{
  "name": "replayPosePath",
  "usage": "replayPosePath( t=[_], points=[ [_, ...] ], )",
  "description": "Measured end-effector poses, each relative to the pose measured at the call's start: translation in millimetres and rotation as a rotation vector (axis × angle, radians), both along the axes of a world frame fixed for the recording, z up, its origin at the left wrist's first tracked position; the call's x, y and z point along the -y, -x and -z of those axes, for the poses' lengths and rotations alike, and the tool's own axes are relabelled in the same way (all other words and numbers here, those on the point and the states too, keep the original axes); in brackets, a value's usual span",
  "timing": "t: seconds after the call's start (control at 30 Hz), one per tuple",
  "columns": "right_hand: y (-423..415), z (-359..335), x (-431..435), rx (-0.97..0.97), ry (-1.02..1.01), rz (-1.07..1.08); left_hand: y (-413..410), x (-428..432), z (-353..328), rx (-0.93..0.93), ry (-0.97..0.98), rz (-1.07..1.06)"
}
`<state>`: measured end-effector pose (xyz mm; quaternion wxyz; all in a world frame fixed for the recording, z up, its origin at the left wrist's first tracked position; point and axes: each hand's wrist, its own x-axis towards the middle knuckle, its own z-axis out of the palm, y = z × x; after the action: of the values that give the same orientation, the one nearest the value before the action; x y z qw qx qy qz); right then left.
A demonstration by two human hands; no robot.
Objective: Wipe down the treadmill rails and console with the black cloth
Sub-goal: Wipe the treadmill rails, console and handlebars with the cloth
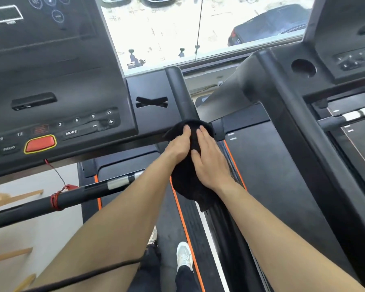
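Note:
The black cloth (188,182) is draped over the right rail of my treadmill, just below the black upright bar (180,95). My left hand (178,147) presses on the cloth's upper left part with fingers curled over it. My right hand (209,161) lies flat on the cloth beside it, fingers together. The cloth hides the rail under both hands, and its lower end hangs down toward the deck. The console (57,85) with its number buttons and red stop button (40,143) fills the upper left.
A front handlebar (57,199) with red cord wound around it crosses at the lower left. A second treadmill (303,127) stands close on the right, with its own console. A window (198,28) lies ahead. My white shoe (183,256) stands on the belt.

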<state>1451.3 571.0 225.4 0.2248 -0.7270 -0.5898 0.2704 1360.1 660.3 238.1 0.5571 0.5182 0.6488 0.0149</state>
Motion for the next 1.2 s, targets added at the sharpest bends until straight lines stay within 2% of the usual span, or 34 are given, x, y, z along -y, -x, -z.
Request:
replayPosePath(
  t=[0.13, 0.3, 0.4, 0.5, 0.57, 0.67, 0.8, 0.87, 1.0, 1.1, 1.2],
  points=[
    [-1, -6, -14, -0.288, 0.048, 0.124, 1, 18, -5, -0.184, -0.23, 0.255],
    [-16, -3, -50, -0.515, 0.183, 0.255, -1, 61, -16, -0.413, -0.535, 0.386],
    [-39, 47, -58, -0.673, 0.203, 0.266, -5, 62, -16, -0.343, -0.578, 0.308],
    [-35, 38, -34, -0.677, 0.19, 0.288, -12, 50, -5, -0.225, -0.493, 0.158],
    [-24, 12, -10, -0.663, 0.159, 0.297, -16, 55, 2, -0.28, -0.514, 0.219],
    [-23, 15, 23, -0.657, 0.156, 0.263, -13, 80, 19, -0.399, -0.645, 0.361],
    [-23, 20, 73, -0.688, 0.169, 0.295, -3, 138, 26, -0.31, -0.769, 0.411],
    [-21, 20, 96, -0.679, 0.182, 0.305, 1, 172, 24, -0.196, -0.701, 0.419],
    [-21, 19, 102, -0.551, 0.182, 0.248, 3, 187, 17, 0.084, -0.393, 0.112],
    [-20, 13, 70, -0.492, 0.175, 0.241, -15, 160, 10, 0.162, -0.221, -0.16],
    [-20, 10, 46, -0.479, 0.211, 0.256, -33, 151, 5, 0.172, -0.187, -0.335]
  ],
)
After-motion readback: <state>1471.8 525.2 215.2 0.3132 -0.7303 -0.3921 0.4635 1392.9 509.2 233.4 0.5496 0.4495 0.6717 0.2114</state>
